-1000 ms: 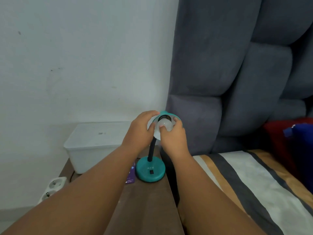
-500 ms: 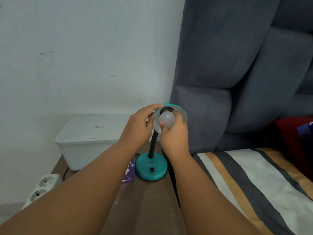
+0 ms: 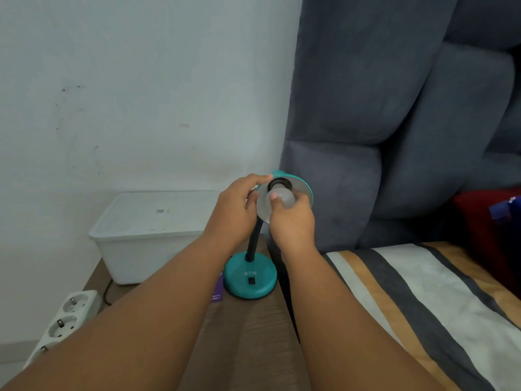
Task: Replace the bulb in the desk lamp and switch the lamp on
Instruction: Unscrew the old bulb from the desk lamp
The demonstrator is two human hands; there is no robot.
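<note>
A teal desk lamp stands on its round base (image 3: 250, 279) on the wooden bedside table (image 3: 248, 342), its black neck rising to a teal shade (image 3: 303, 189) tilted toward me. A white frosted bulb (image 3: 284, 196) sits in the black socket inside the shade. My right hand (image 3: 291, 221) is shut on the bulb from below, thumb on its face. My left hand (image 3: 235, 211) grips the left rim of the shade. The base carries a black switch (image 3: 251, 281) under the letters ATN.
A white lidded plastic box (image 3: 146, 235) stands on the table to the left. A purple packet (image 3: 217, 289) lies beside the lamp base. A white power strip (image 3: 64, 320) hangs at the table's left edge. A grey padded headboard (image 3: 394, 122) and striped bedding (image 3: 423, 306) lie right.
The view has shifted slightly. My right hand has turned on the bulb, the thumb now lying across its face. My left hand stays on the shade.
</note>
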